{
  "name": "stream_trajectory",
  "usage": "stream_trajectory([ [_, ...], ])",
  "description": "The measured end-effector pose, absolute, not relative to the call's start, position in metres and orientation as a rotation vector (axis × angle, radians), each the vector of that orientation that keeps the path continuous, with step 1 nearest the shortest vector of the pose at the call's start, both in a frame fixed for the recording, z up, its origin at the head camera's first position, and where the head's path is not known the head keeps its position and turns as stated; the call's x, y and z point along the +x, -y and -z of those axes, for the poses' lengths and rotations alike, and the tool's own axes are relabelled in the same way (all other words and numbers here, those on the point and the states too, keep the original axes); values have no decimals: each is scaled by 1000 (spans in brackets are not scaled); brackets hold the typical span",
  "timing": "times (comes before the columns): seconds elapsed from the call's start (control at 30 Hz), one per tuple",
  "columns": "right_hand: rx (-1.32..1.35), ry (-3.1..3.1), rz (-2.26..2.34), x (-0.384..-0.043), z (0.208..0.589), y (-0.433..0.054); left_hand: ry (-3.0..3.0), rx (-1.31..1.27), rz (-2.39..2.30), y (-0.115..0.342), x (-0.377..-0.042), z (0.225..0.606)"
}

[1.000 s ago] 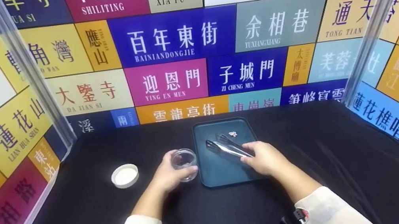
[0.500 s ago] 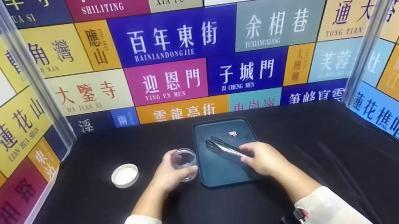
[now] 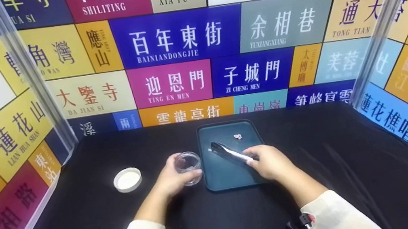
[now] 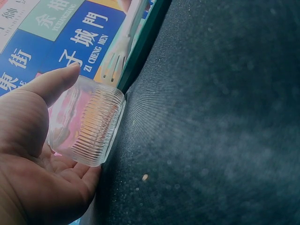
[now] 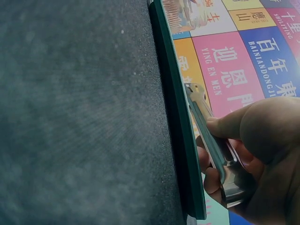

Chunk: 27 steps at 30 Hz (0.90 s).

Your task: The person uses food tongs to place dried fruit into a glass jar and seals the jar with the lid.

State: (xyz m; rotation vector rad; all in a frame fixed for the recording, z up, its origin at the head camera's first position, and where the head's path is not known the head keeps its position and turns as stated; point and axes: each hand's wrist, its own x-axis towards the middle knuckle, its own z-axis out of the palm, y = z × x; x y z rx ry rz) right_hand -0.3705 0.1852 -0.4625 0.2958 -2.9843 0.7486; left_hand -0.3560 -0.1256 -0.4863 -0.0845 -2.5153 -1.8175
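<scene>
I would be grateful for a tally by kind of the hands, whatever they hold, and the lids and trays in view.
Hands: 2 (left hand, right hand)
Clear jar: 1
Metal tongs: 1
White lid: 1
Dark teal tray: 1
Total: 6

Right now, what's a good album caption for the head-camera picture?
Left hand holds a round clear jar beside a dark teal rectangular tray; right hand grips silver metal tongs.
</scene>
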Motion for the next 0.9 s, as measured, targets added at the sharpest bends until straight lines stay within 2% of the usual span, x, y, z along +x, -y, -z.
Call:
stream_trajectory([
  [0.9,258,2919,-792,-360,445,-178,2533,-80,1802,125,-358,488],
])
